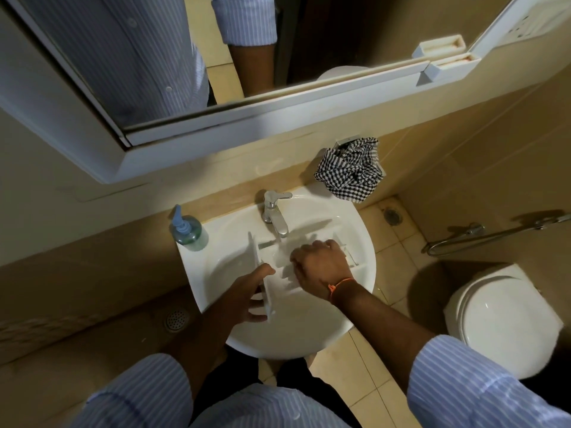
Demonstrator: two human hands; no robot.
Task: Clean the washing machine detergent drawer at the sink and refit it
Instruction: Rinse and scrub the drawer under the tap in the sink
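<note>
The white detergent drawer [279,274] lies across the white sink [349,307], under the chrome tap [275,216]. My left hand [247,296] grips the drawer's front panel at its left end, thumb on top and fingers below. My right hand [319,267] is down inside the drawer's compartments with its fingers curled; what they touch is hidden by the hand itself. Whether water runs from the tap cannot be told.
A blue pump soap bottle [186,231] stands on the sink's left rim. A black-and-white checked cloth [350,173] hangs on the wall above the sink's right side. A toilet [502,316] stands to the right, a mirror cabinet [191,125] overhead.
</note>
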